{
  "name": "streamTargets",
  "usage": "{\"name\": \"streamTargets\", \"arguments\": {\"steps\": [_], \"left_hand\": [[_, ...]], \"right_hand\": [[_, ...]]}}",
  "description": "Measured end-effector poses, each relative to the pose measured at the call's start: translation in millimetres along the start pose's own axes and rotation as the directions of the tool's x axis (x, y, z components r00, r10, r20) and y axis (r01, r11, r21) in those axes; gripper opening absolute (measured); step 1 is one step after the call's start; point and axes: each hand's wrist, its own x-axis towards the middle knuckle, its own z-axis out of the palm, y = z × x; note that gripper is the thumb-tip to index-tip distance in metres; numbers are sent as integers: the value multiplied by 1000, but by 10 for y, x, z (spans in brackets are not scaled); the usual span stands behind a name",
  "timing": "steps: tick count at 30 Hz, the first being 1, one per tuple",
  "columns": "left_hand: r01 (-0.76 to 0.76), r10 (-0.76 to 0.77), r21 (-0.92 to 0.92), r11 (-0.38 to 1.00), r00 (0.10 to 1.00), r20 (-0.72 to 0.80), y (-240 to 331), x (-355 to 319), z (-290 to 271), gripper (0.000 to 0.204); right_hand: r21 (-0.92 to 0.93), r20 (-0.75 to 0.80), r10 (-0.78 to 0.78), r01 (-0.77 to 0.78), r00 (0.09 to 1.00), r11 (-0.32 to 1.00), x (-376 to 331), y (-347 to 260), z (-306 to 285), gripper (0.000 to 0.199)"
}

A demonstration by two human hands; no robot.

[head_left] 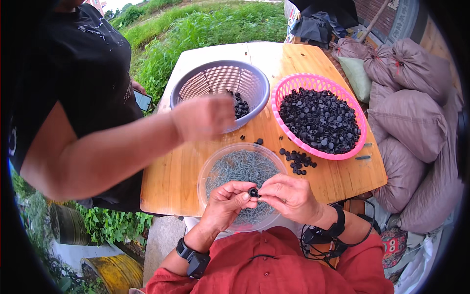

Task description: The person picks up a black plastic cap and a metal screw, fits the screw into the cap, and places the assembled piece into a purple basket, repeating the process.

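Red buttoned shirt [286, 255], 2 black wristbands [338, 221]

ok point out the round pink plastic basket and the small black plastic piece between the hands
Round pink plastic basket [338, 157], head view, on its near rim.
Small black plastic piece [253, 192], head view, near its middle.

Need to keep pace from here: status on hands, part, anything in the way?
Left hand pinching round black part, right hand touching it. Part above clear tub. Co-worker's blurred hand near gray basket, apart from both.
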Motion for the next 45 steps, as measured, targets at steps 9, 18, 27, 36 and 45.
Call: {"name": "streamTargets", "arguments": {"steps": [9, 18, 27, 36, 45], "left_hand": [[-85, 94, 174, 981, 995, -39, -10, -32, -21, 22], [-94, 113, 213, 972, 990, -80, -75, -29, -36, 21], [-72, 89, 248, 966, 994, -60, -139, -54, -62, 23], [-65, 77, 195, 979, 996, -54, -211, -48, -81, 22], [-49, 64, 182, 982, 995, -78, -222, -52, -69, 20]], "right_hand": [[-36, -23, -2, 2, 1000, 999, -23, 71, 97, 20], [-63, -78, -8, 3, 997, 998, -156, 100, 229, 21], [100, -50, 263, -257, 964, 961, -226, 128, 233, 19], [125, -56, 264, -256, 963, 959, -253, 121, 250, 21], [84, -83, 244, -237, 966, 968, -267, 105, 264, 21]]}}
